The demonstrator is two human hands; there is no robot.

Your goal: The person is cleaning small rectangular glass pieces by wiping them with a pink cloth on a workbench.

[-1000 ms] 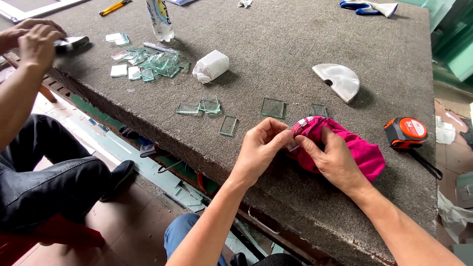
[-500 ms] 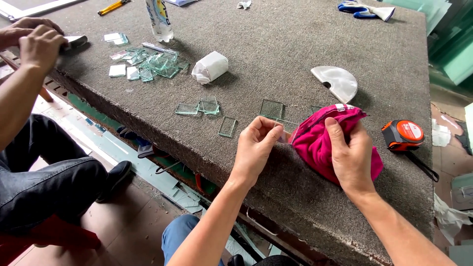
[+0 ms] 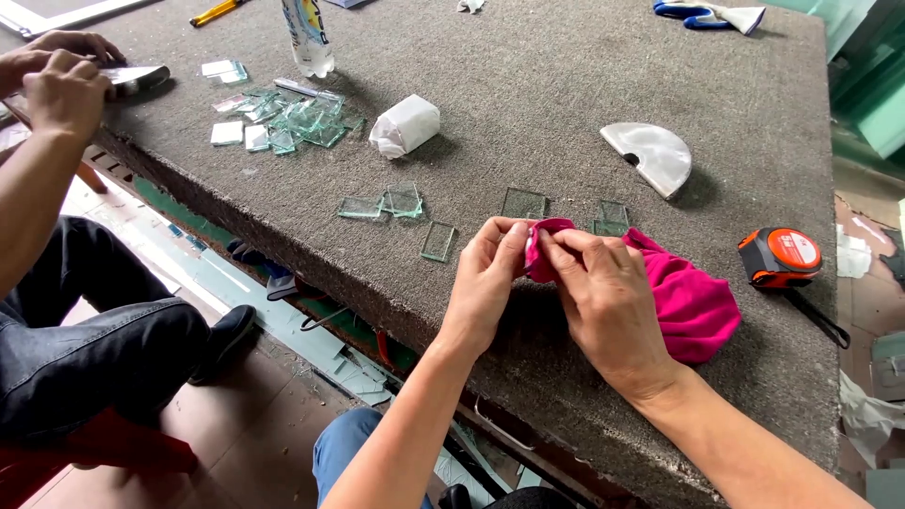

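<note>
A: The left hand (image 3: 487,283) and the right hand (image 3: 608,302) meet near the table's near edge, both with fingers pinched on the left end of a pink cloth (image 3: 693,302). Whether a glass piece sits inside the fold, I cannot tell.

B: What lies to the left?

A: Far left, another person's hands (image 3: 61,75) are closed on a metal tool at the corner of the grey felt table (image 3: 528,85). Right of them, a heap of small glass pieces (image 3: 292,123), a bottle (image 3: 306,38) and a white wrapped bundle (image 3: 405,125). Nearer, loose glass rectangles (image 3: 401,200) lie just left of the left hand, close to the table edge.

B: And room to move?

A: Bare felt beyond the hands up to a white half-round piece (image 3: 650,155). An orange tape measure (image 3: 781,257) sits just right of the cloth, by the right edge.

B: The cloth itself?

A: Bright pink, soft, bunched. Its long axis runs left to right, the narrow pinched end pointing left and the fuller bulk lying right.
</note>
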